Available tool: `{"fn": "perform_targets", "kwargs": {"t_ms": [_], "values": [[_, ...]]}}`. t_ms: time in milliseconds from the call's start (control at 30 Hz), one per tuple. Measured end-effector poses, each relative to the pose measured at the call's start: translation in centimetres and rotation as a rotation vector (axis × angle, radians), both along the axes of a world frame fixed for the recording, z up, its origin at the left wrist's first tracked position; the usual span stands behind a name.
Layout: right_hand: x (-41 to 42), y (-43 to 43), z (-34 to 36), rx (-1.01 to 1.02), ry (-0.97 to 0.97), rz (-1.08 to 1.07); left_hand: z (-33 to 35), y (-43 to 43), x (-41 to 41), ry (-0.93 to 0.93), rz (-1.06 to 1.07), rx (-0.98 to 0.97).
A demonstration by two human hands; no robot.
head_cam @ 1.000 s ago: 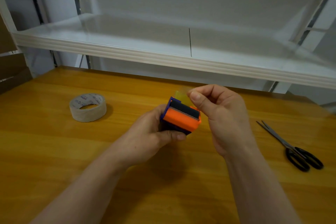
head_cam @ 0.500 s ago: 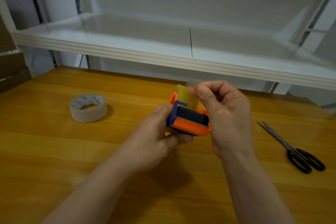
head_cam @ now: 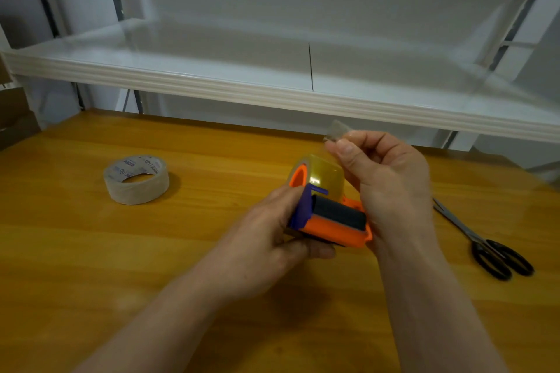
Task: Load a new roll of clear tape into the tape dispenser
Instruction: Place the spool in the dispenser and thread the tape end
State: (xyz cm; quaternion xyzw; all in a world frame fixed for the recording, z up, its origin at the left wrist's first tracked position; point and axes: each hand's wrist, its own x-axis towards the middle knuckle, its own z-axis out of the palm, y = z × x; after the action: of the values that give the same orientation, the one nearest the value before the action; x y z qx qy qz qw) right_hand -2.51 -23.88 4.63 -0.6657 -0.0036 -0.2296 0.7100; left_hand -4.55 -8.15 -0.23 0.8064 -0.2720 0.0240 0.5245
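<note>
An orange and purple tape dispenser (head_cam: 333, 225) with a black roller is held just above the wooden table (head_cam: 91, 251). My left hand (head_cam: 266, 239) grips it from the left side. A roll of clear tape (head_cam: 321, 174) sits on the dispenser's orange hub. My right hand (head_cam: 391, 188) is to the right of the roll, and its thumb and forefinger pinch the loose end of the clear tape (head_cam: 336, 130), lifted above the roll.
A nearly used-up tape roll (head_cam: 136, 179) with a printed core lies flat on the table at the left. Black-handled scissors (head_cam: 481, 239) lie at the right. A white shelf (head_cam: 272, 91) overhangs the table's far edge.
The dispenser has tilted so the clear roll shows more. My right hand has pulled the tape end up and to the right, away from the roll.
</note>
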Motion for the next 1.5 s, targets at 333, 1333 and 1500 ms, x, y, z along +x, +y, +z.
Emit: {"fn": "perform_targets", "kwargs": {"t_ms": [333, 1333, 1500], "values": [[-0.3, 0.6, -0.3, -0.184, -0.034, -0.028, -0.2, 0.4, 0.4, 0.066, 0.026, -0.073], [-1.6, -0.7, 1.2, -0.287, -0.316, 0.204, 0.8, 0.8, 0.4, 0.121, -0.037, -0.331], [-1.5, -1.1, 1.2, -0.296, -0.339, 0.277, 1.2, 0.9, 0.3, 0.093, -0.052, -0.362]]}}
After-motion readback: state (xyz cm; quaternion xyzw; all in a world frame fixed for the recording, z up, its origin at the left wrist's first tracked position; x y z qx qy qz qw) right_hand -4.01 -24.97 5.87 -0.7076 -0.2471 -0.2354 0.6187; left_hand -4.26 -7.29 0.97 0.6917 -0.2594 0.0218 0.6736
